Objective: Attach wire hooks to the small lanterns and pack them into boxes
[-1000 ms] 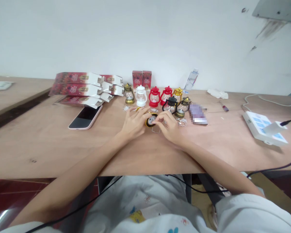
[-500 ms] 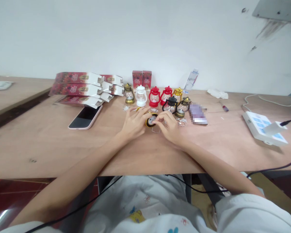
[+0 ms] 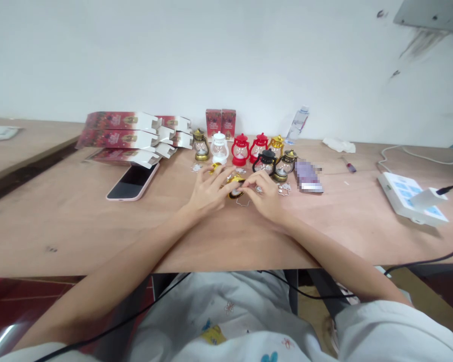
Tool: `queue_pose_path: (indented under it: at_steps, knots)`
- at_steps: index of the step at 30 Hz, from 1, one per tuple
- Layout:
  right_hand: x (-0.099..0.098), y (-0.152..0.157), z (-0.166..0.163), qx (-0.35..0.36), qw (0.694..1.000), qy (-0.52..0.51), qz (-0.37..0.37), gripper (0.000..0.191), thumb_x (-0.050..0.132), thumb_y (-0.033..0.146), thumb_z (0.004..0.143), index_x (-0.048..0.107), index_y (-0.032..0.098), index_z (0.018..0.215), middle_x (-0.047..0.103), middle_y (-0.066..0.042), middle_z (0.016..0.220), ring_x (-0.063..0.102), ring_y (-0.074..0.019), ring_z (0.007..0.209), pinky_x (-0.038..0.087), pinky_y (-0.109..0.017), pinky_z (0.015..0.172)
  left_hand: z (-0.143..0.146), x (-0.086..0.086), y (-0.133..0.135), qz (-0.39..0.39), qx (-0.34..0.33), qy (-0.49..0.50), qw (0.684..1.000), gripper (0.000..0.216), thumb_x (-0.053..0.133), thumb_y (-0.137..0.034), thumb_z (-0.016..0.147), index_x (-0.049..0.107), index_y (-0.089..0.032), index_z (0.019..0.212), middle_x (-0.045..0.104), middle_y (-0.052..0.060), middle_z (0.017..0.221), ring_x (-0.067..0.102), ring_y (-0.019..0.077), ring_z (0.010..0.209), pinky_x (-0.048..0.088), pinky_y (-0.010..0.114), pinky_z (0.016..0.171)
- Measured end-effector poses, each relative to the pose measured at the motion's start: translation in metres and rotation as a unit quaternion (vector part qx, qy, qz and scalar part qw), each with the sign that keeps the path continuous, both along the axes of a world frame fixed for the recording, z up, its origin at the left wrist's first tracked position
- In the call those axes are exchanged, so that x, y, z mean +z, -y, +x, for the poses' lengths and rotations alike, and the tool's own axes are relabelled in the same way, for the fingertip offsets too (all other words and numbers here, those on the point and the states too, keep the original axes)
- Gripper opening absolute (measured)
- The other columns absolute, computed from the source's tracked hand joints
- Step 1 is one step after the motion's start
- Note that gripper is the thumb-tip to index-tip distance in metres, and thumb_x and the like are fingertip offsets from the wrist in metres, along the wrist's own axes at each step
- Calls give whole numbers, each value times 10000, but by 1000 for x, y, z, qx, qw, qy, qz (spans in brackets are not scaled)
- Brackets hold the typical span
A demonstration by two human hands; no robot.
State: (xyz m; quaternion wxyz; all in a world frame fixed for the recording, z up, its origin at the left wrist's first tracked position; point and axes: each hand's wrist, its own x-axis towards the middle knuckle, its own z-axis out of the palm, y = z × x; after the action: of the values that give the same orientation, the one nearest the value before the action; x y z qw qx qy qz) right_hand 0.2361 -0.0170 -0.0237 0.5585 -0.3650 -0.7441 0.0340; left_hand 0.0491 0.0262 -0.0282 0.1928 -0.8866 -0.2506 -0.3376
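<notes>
My left hand (image 3: 208, 192) is closed around a small gold lantern (image 3: 235, 179), which lies tilted with its dark-rimmed base towards me. The pinched thumb and fingertips of my right hand (image 3: 263, 196) meet at the base's right edge; whatever is between them is too small to make out. A gold part (image 3: 215, 167) shows beyond my left fingers, and I cannot tell whether it belongs to the same lantern. On the table just below the base lies a thin bent wire (image 3: 243, 203). Close behind my right hand stand a black lantern (image 3: 265, 162) and a bronze lantern (image 3: 286, 166).
Further back stand a white lantern (image 3: 219, 149), red lanterns (image 3: 240, 150) and upright red boxes (image 3: 221, 124). Flattened boxes (image 3: 117, 138) overlap a phone (image 3: 132, 182) at left. A clear bottle (image 3: 298, 124) leans near the wall. A power strip (image 3: 409, 198) lies at right.
The lantern has tipped in my hands: its pale round underside faced up more before, and now more of its gold body shows. Both hands stay in nearly the same place.
</notes>
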Motion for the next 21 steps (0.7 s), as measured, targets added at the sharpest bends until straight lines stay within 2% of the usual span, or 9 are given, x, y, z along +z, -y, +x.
queue_pose_path:
  at_steps: [6, 16, 18, 21]
  knots:
    - [1, -2, 4, 32, 999, 12, 9, 89, 630, 219, 847, 633, 225, 759, 615, -6, 761, 575, -155, 767, 455, -319, 725, 0, -1, 0, -15, 5, 14, 1000, 454, 455, -58, 757, 534, -268, 1152, 553, 72, 1360, 535, 242, 1235, 338, 469, 988]
    - [0, -1, 2, 13, 999, 24, 30, 120, 594, 230, 872, 592, 218, 752, 605, -10, 752, 565, -152, 753, 453, -312, 698, 0, 0, 1, 24, 3, 10, 1000, 385, 463, -80, 800, 550, -283, 1115, 595, 42, 1313, 545, 253, 1222, 347, 450, 963]
    - [-1, -2, 3, 1, 1000, -4, 29, 130, 644, 292, 838, 560, 220, 769, 582, -1, 748, 551, -149, 738, 451, -311, 694, -1, 2, 1, 10, -5, 33, 999, 373, 479, -118, 822, 525, -288, 1150, 610, 45, 1290, 550, 250, 1215, 355, 452, 965]
    - [-5, -6, 5, -23, 999, -35, 8, 186, 645, 359, 829, 522, 219, 828, 565, 1, 773, 531, -141, 714, 451, -301, 685, -4, 6, -1, -19, -1, 128, 992, 444, 546, -202, 824, 435, -244, 1252, 632, 92, 1226, 585, 246, 1157, 411, 434, 948]
